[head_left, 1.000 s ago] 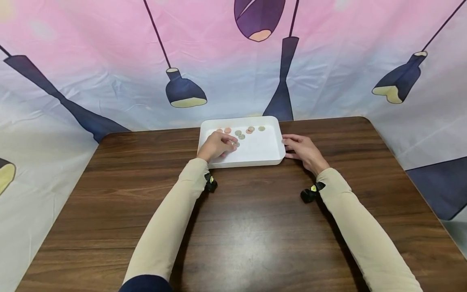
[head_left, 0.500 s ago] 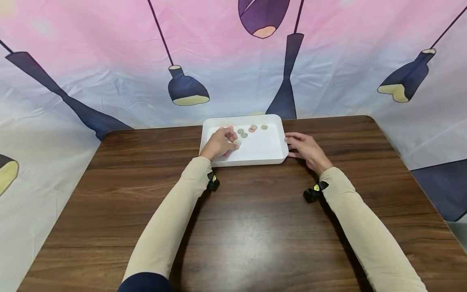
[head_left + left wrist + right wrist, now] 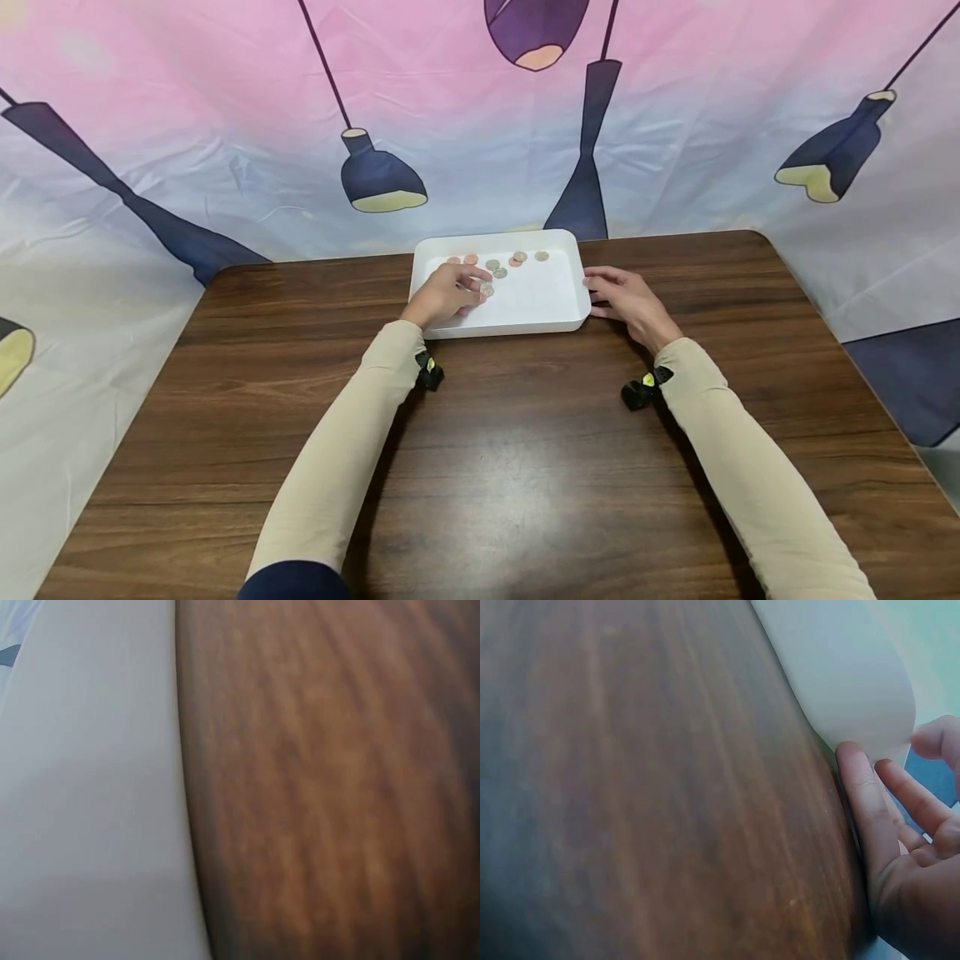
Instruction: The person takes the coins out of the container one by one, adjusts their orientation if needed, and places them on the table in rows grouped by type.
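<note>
Left hand [image 3: 447, 293], its grip impossible to tell, is at a silver-coloured coin [image 3: 488, 290] in the white tray [image 3: 536, 304]; right hand [image 3: 628, 302], fingers extended, touches the tray's end.

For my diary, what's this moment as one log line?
left hand: at silvery coin, grip unclear | right hand: touching right end of white tray | other coins: lying in white tray

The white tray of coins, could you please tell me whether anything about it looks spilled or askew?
Nothing stands out: the white tray looks flat on the wood-grain table, undamaged where it shows, and the visible coins are inside it.
</note>
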